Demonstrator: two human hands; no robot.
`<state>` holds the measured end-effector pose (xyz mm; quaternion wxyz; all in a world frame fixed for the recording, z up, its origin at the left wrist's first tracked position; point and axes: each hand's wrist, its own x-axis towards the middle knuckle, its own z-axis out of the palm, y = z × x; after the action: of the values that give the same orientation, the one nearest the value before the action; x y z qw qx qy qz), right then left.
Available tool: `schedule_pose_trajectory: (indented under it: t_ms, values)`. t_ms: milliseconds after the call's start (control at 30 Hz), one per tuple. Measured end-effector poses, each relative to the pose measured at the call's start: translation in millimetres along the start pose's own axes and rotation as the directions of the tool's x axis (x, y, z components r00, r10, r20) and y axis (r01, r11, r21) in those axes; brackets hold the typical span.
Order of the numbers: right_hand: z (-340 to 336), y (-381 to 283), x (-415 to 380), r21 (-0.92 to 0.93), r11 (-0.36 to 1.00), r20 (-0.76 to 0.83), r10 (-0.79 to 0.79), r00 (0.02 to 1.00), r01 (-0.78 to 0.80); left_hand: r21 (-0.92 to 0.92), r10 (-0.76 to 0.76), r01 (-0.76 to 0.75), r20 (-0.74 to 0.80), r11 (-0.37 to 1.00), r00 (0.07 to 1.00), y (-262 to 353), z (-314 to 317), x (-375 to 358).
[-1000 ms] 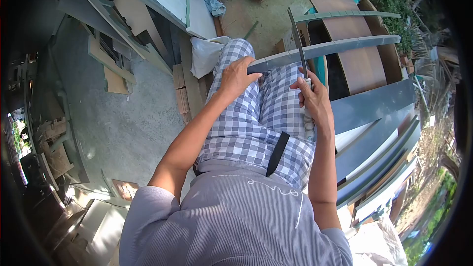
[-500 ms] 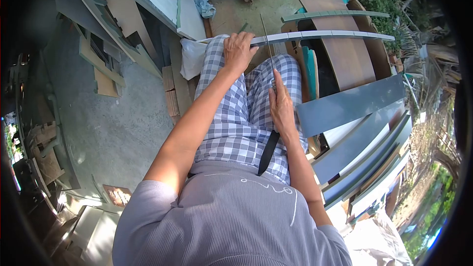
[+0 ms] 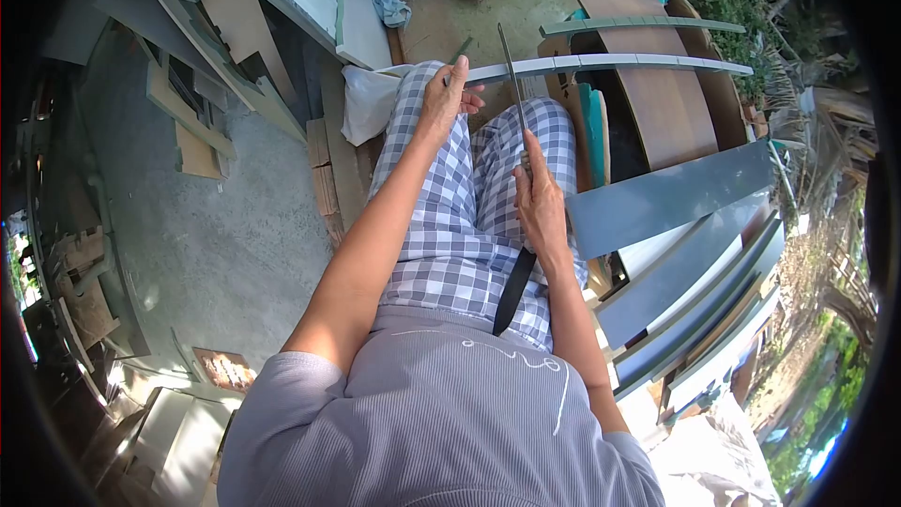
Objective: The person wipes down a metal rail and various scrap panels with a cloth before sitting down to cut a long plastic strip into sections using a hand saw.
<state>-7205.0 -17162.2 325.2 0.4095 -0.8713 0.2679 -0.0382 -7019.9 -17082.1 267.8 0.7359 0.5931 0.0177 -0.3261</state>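
I sit with checked trousers, a long curved grey wooden strip (image 3: 610,64) lying across my knees. My left hand (image 3: 447,94) grips its left end at my left knee. My right hand (image 3: 542,202) holds a long thin blade (image 3: 511,70), index finger stretched along it. The blade stands upright and crosses the strip near my left hand. A black strap hangs below my right wrist.
Several grey boards (image 3: 676,202) lean stacked at my right. A second curved strip (image 3: 648,25) and a brown curved panel (image 3: 629,0) lie beyond the knees. A white bag (image 3: 361,103) sits by my left knee. Offcuts (image 3: 202,131) litter the concrete floor at left.
My right hand swung the blade from the right of the strip to cross it near my left hand. The strip turned edge-up and shifted left. My left hand's grip moved slightly.
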Motion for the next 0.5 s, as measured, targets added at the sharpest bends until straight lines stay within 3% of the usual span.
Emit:
schedule_pose_trajectory:
  t_ms: [67, 133, 500]
  values:
    - [-1, -1, -4, -0.015, 1.000, 0.016, -0.002, 1.000, 0.003, 0.021, -0.004, 0.004, 0.003, 1.000, 1.000, -9, -3, 5]
    - [-4, -1, -11, -0.048, 0.998, -0.016, -0.039, 0.999, 0.038, -0.058, 0.092, -0.093, -0.020, 0.994, 0.996, -12, -2, 8]
    - [-3, 1, -20, -0.301, 0.953, -0.079, -0.062, 0.995, 0.036, -0.158, 0.089, -0.095, -0.044, 0.983, 0.995, -20, 0, 10]
